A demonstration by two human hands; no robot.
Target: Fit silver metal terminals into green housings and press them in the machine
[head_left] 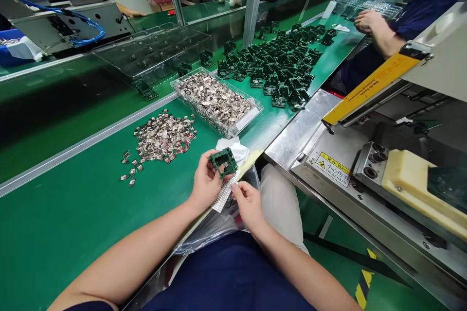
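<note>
Head view: my left hand [206,187] is closed on a small green circuit board [223,163] with dark socket walls, its fingers and thumb gripping the edges and holding it tilted up toward my face. My right hand [249,206] is the nearer one to a perforated silver strip [225,192], which lies just below the board, its long axis slanting from near the board down and left toward my lap. My right fingertips [236,190] touch the strip's right side, though I cannot tell whether they are pinching it. A white cloth [233,149] sits just behind my hands, and a clear plastic bag [207,235] lies over my lap. Left of my hands, a loose pile of metal clips [164,136] sits on the green bench [65,233]. Beyond them are a clear tray of the same clips [215,99] and rows of green boards [280,63]. To my right stands a steel machine [328,170] with a yellow hand-injury warning label [332,169], while a co-worker's hands [368,20] rest farther along the bench
</note>
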